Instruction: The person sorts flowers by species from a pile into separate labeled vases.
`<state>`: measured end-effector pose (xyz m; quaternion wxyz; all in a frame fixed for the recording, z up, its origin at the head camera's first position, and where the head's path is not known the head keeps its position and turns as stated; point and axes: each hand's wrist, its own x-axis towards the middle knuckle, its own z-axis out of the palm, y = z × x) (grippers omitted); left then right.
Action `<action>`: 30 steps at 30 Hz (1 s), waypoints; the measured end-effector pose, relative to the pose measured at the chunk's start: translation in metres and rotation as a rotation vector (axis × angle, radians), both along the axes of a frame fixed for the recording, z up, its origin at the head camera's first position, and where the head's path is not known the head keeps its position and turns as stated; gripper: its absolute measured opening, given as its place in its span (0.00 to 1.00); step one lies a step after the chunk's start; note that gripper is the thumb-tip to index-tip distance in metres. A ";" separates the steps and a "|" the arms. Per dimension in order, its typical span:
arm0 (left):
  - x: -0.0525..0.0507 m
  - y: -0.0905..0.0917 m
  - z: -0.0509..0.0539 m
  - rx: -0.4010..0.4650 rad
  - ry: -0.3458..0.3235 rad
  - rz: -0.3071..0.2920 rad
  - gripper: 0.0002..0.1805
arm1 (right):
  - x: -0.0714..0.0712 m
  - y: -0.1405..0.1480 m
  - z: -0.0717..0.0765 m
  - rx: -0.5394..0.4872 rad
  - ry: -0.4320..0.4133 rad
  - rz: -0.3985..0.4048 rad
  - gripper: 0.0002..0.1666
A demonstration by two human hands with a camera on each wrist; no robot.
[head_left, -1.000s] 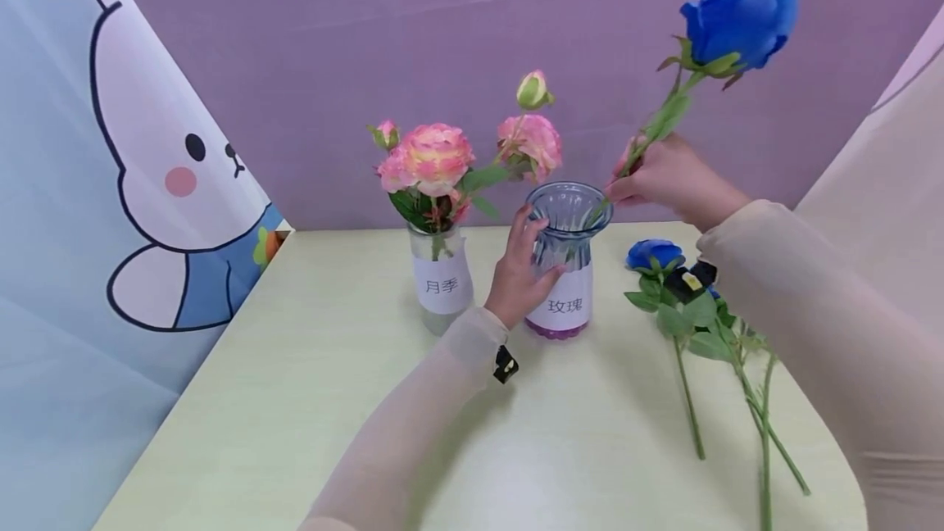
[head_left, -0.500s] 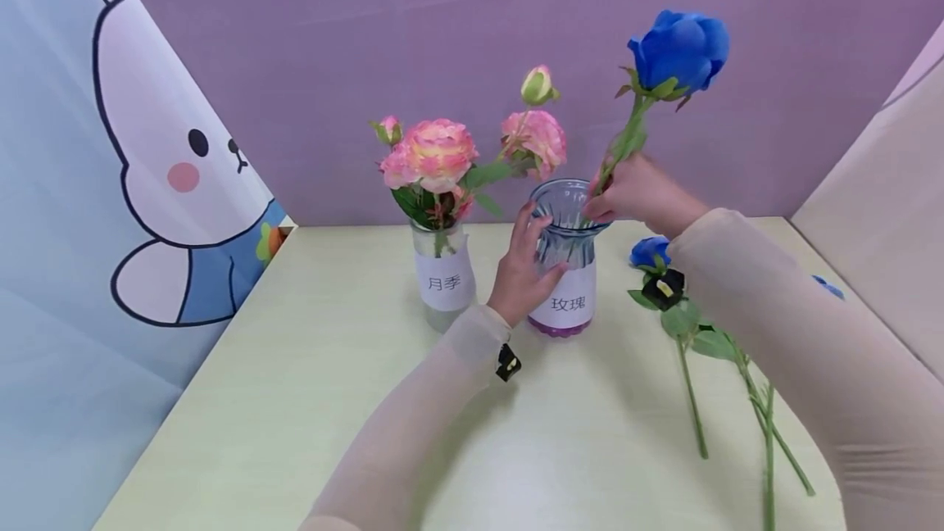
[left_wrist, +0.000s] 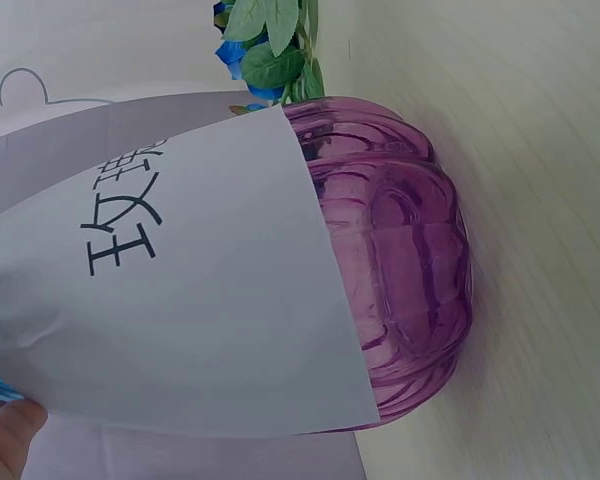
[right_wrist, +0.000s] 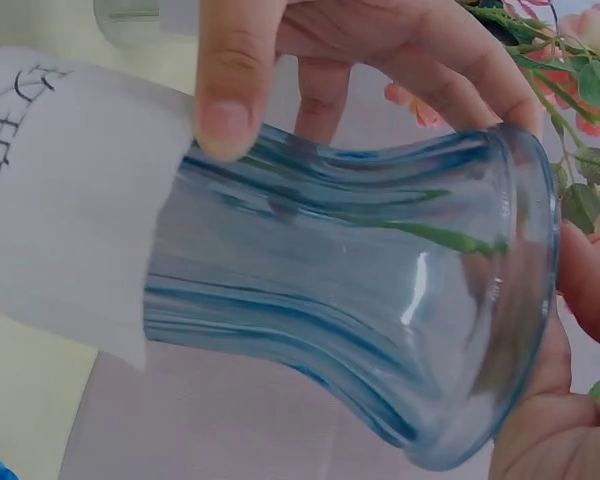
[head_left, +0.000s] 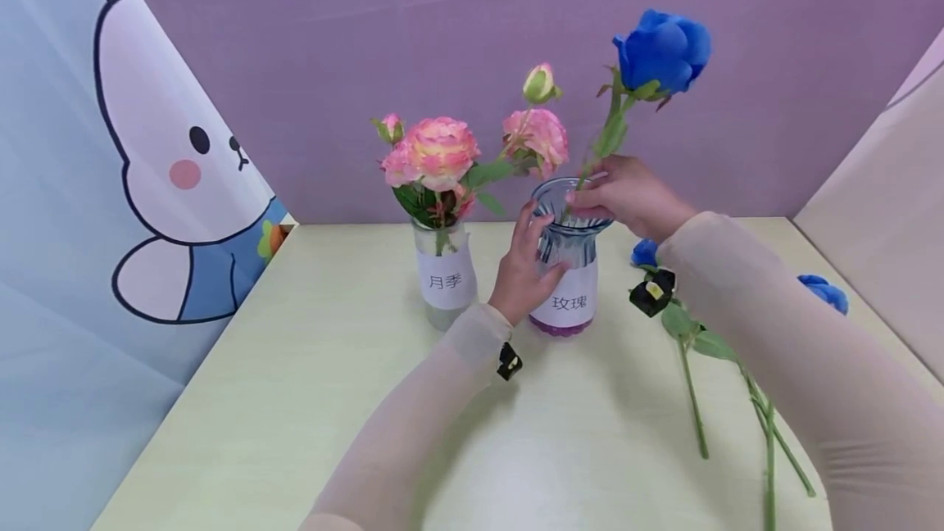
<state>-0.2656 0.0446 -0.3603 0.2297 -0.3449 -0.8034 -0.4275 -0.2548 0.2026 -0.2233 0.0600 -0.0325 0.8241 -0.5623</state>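
A glass vase (head_left: 563, 322), blue at the flared rim and purple at the base, stands upright with a white paper label. My left hand (head_left: 520, 275) grips its neck from the left, thumb across the front. At the vase's mouth my right hand (head_left: 636, 195) pinches the green stem of a blue rose (head_left: 662, 52), whose bloom stands high above the rim. Through the clear glass in the right wrist view, the green stem (right_wrist: 430, 232) shows inside the vase. The left wrist view holds the label (left_wrist: 210, 290) and the purple base (left_wrist: 415, 250).
Left of it stands a second labelled glass vase (head_left: 446, 281) with pink flowers (head_left: 440, 150), one spray leaning toward the blue rim. On the table's right lie more blue roses (head_left: 824, 293), partly under the right sleeve. A purple backdrop (head_left: 332, 105) rises behind.
My right hand has moved left and down with the blue rose, bringing its stem deeper into the vase's mouth. The left hand keeps its grip on the neck.
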 end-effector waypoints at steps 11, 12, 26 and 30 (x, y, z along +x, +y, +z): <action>-0.001 0.000 0.000 0.012 -0.010 -0.017 0.35 | 0.007 0.000 -0.007 0.068 0.189 -0.167 0.20; 0.000 -0.001 0.001 0.009 -0.007 -0.015 0.35 | 0.008 0.000 -0.008 0.079 0.197 -0.172 0.20; 0.000 -0.001 0.001 0.005 -0.001 -0.002 0.35 | 0.016 0.013 -0.008 0.084 0.183 -0.209 0.26; 0.000 0.000 -0.001 0.019 0.001 -0.007 0.35 | 0.024 0.039 -0.012 0.129 0.174 -0.197 0.32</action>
